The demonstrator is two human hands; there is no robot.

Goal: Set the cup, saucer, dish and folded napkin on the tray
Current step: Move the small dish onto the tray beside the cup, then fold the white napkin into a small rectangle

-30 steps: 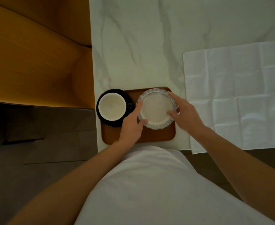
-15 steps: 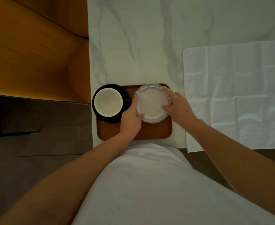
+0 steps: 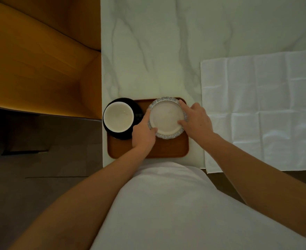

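Note:
A brown wooden tray (image 3: pixel 168 149) lies at the near edge of the marble table. On its left end stands a white cup (image 3: pixel 118 117) on a black saucer (image 3: pixel 137 109), which overhangs the tray's left rim. A white dish (image 3: pixel 166 117) with a blue patterned rim sits on the tray's far right part. My left hand (image 3: pixel 143 132) grips the dish's left edge, and my right hand (image 3: pixel 195 120) holds its right edge. A white napkin (image 3: pixel 260 109) lies unfolded and flat on the table to the right of the tray.
The white marble table (image 3: pixel 166 51) stretches away beyond the tray. An orange wooden seat (image 3: pixel 40 60) stands to the left of the table. Dark floor (image 3: pixel 40 168) lies below it. My white shirt fills the bottom of the view.
The dish has shifted slightly toward the far right corner of the tray with both hands on it. The cup, saucer and napkin have stayed put.

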